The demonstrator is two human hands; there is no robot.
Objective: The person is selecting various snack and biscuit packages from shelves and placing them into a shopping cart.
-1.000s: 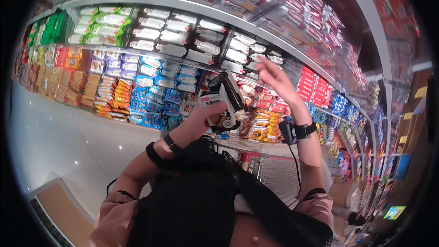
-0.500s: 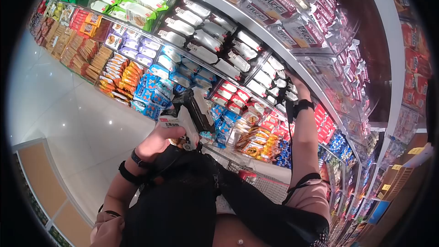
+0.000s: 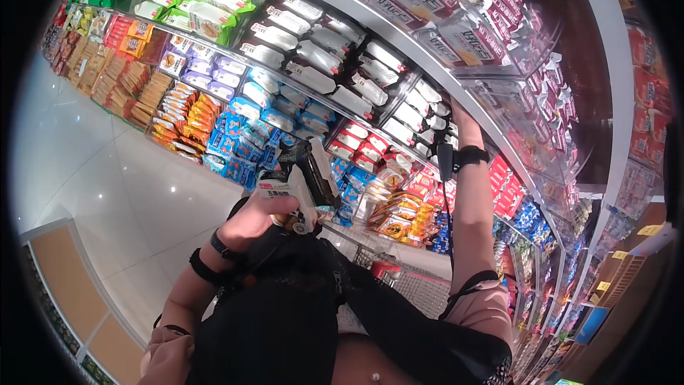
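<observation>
My left hand (image 3: 251,219) grips a black and white handheld labelling device (image 3: 302,180) with a white label on its side, held up in front of the shelves. My right arm reaches up to a shelf of white snack packets (image 3: 426,115); my right hand (image 3: 461,113) is among the packets at the shelf edge and its fingers are mostly hidden. A black band with a small device (image 3: 456,159) sits on my right wrist, with a cable hanging down.
Long supermarket shelves (image 3: 399,36) curve across the view, packed with green, white, blue, orange and red snack packets. A wire shopping cart (image 3: 413,289) stands below my arms. A black bag (image 3: 299,299) hangs on my chest. Pale glossy floor (image 3: 85,171) lies to the left.
My right hand has gone from open in the air to up against the shelf of white packets. My left hand with the device has dropped lower and to the left.
</observation>
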